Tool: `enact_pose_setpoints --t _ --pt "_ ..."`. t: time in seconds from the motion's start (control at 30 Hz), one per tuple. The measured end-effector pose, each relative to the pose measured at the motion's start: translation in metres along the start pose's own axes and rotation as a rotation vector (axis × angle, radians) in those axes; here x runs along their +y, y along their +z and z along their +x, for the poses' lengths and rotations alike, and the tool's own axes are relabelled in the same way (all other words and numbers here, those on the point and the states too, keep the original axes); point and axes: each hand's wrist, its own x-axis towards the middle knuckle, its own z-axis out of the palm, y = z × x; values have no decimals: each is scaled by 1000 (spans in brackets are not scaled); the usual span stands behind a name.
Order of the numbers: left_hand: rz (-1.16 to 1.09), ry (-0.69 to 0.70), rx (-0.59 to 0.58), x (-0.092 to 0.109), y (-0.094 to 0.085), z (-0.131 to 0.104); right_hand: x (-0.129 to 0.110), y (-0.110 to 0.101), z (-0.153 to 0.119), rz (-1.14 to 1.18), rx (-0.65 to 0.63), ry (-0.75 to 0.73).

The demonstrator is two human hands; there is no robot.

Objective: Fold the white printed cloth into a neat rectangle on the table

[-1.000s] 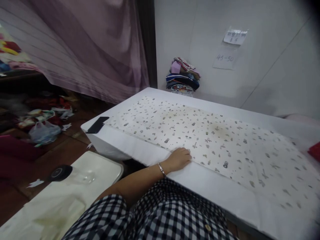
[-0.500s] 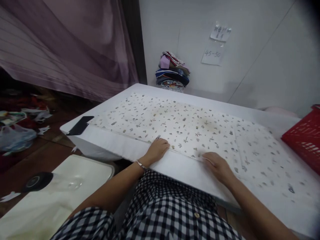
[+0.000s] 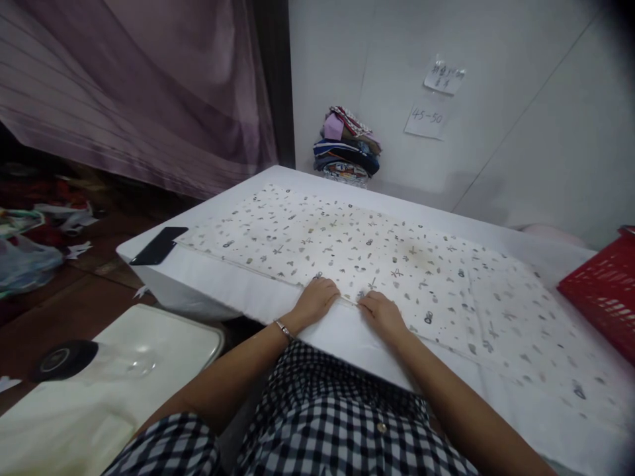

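A long white cloth [image 3: 337, 238] with small printed figures lies spread flat across the white table [image 3: 218, 281]. Faint yellowish stains show on it. My left hand [image 3: 317, 301] is closed on the cloth's near edge, fingers bent over the fabric. Just to its right, my right hand [image 3: 381, 314] pinches the same edge, thumb and fingers together. Only a short stretch of edge lies between the two hands. Toward the right, a crease or fold line crosses the cloth.
At the table's left corner lies a black phone [image 3: 159, 246]. Folded clothes [image 3: 347, 149] are stacked against the wall at the back. A red plastic basket [image 3: 602, 291] stands at the right edge. Lower left, a clear bottle [image 3: 124, 360] with a black cap lies on a cream surface [image 3: 169, 330].
My right hand has moved left along the near edge, close to my left hand, and now pinches the cloth. My left hand has stayed in nearly the same place.
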Motion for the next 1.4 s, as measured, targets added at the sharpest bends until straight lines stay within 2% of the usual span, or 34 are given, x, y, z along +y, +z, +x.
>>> enact_pose_setpoints --t 0.23,0.47,0.57,0.77,1.0,1.13,1.4 --pt "161 131 1 1 3 -10 2 7 -8 -102 35 -135" --pt "195 143 86 5 2 -15 5 14 -13 -133 106 -172" --pt "204 142 68 5 2 -16 8 16 -14 -135 124 -172" --pt "182 147 -41 3 4 -17 8 20 -14 -141 103 -230" --pt "102 130 -43 -1 -6 -21 8 19 -14 -137 151 -277" --pt "139 79 -29 -13 -18 -27 7 20 -15 -136 149 -256" --pt "179 -26 16 -61 -44 -47 1 26 -4 -55 223 -314"
